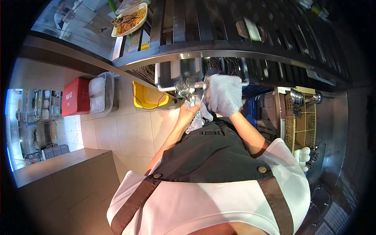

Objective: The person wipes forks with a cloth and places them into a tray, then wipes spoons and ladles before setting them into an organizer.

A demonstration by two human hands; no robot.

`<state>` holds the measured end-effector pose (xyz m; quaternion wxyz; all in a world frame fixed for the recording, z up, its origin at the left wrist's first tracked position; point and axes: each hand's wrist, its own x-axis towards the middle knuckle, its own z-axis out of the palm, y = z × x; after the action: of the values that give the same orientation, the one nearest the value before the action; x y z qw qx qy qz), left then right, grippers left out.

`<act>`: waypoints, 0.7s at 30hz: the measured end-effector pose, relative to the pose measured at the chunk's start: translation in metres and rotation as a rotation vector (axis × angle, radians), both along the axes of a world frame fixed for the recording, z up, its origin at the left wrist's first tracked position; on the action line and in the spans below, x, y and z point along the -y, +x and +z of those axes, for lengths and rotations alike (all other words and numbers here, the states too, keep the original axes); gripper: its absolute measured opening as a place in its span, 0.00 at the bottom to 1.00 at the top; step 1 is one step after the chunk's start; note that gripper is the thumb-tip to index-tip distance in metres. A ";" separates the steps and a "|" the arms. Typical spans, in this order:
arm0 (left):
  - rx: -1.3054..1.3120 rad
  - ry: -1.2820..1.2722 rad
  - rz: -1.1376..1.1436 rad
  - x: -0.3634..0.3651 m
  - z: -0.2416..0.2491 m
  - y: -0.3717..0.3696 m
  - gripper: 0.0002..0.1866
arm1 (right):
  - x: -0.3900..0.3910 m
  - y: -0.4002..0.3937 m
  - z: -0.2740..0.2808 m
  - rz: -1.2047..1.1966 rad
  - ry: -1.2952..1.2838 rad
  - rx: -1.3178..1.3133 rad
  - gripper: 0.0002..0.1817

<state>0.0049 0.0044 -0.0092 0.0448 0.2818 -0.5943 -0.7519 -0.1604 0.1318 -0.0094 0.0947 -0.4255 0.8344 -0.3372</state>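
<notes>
My left hand (190, 111) is closed around a bunch of forks (187, 87), tines pointing up and away from me. A crumpled whitish cloth or wrap (194, 124) hangs below that grip. A pale cloth or loose glove covers my right hand (225, 94), just to the right of the bunch. One fork (205, 83) stands at the edge of this covering and appears to be held by the right hand, whose fingers are hidden. Just beyond both hands is a white-rimmed cutlery tray (158, 76) with dark compartments, some filled with cutlery (231, 65).
A slatted metal shelf (188, 51) overhangs the tray, with a plate of food (141, 22) on it. A yellow bin (145, 102), a red box (74, 96) and a clear-wrapped container (102, 94) are at left. At right is a rack (304, 117) with cutlery.
</notes>
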 end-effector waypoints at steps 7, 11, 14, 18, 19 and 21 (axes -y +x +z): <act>0.017 0.138 -0.042 0.002 0.001 0.004 0.15 | 0.017 0.002 0.033 -0.151 -0.488 1.179 0.08; 0.038 0.087 -0.027 0.004 -0.007 0.002 0.15 | 0.015 0.038 0.097 -0.189 0.245 0.168 0.08; -0.011 0.032 0.017 -0.002 0.015 -0.008 0.12 | 0.013 0.054 0.053 -0.001 0.259 -0.343 0.07; 0.051 0.024 0.019 0.004 -0.001 0.001 0.11 | 0.014 0.042 0.040 0.165 0.199 -0.420 0.07; 0.094 0.093 0.051 0.006 -0.002 0.002 0.12 | 0.013 0.043 0.045 0.163 0.197 -0.424 0.07; 0.132 0.158 0.084 0.010 -0.005 0.003 0.12 | 0.008 0.050 0.055 0.159 0.330 -0.424 0.08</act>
<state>0.0075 -0.0053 -0.0145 0.0148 0.3579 -0.5226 -0.7737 -0.1103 0.1234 0.0458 0.0121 -0.5297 0.8431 -0.0917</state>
